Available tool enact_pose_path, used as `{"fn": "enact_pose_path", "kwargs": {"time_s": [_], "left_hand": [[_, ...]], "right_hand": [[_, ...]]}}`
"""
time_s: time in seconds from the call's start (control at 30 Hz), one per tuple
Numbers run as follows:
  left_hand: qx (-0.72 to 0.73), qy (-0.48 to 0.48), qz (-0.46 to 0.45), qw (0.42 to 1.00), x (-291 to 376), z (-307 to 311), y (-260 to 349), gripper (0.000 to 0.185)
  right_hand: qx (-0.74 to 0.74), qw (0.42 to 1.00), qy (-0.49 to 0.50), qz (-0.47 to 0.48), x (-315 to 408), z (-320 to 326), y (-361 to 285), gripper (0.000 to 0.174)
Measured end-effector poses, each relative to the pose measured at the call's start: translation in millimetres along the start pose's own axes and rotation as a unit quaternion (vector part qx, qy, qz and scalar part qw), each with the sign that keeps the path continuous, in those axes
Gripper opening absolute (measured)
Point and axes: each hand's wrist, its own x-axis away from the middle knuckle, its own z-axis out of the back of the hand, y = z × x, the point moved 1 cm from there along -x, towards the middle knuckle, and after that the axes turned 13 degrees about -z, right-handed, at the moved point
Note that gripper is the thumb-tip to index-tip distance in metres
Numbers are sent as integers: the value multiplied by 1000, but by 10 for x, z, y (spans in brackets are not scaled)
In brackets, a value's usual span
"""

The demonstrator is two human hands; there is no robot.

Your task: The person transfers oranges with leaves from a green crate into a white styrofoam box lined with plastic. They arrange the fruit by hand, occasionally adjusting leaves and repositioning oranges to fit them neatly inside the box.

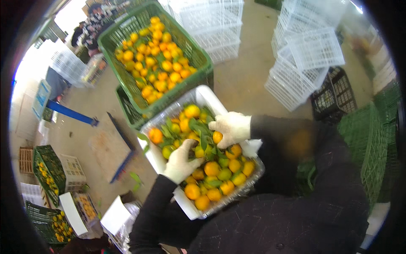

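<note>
Before me stands a white foam box, lined with clear plastic film and filled with orange and yellow-green mandarins with leaves. My left hand, in a pale knitted glove with dark fingertips, rests among the fruit at the box's left middle; its thumb and fingers are apart, and whether they grip a fruit is unclear. My right hand, gloved too, reaches in from the right, its thumb and fingers around an orange mandarin. Green leaves lie between the hands. Beyond the box, a green plastic crate holds many mandarins.
White plastic crates are stacked beyond, with more piled at right above a black crate. A blue-edged platform scale lies left. Fruit-filled green crates stand lower left. A person is at the upper left.
</note>
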Motion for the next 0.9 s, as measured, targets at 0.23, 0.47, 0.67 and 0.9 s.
{"fn": "enact_pose_path", "kwargs": {"time_s": [0.23, 0.47, 0.67, 0.9], "left_hand": [[-189, 121, -33, 974, -143, 264, -227, 31], [-484, -113, 1, 868, -1143, 151, -579, 42], [-338, -173, 97, 920, -1306, 292, -808, 64], [-204, -92, -75, 972, -699, 321, -307, 24]], "right_hand": [[-124, 966, 211, 88, -570, -75, 122, 35], [-69, 982, 171, -33, -1800, -176, 9, 50], [-92, 977, 189, -27, -1778, -130, -29, 61], [-119, 987, 74, 77, -587, -230, -39, 54]]}}
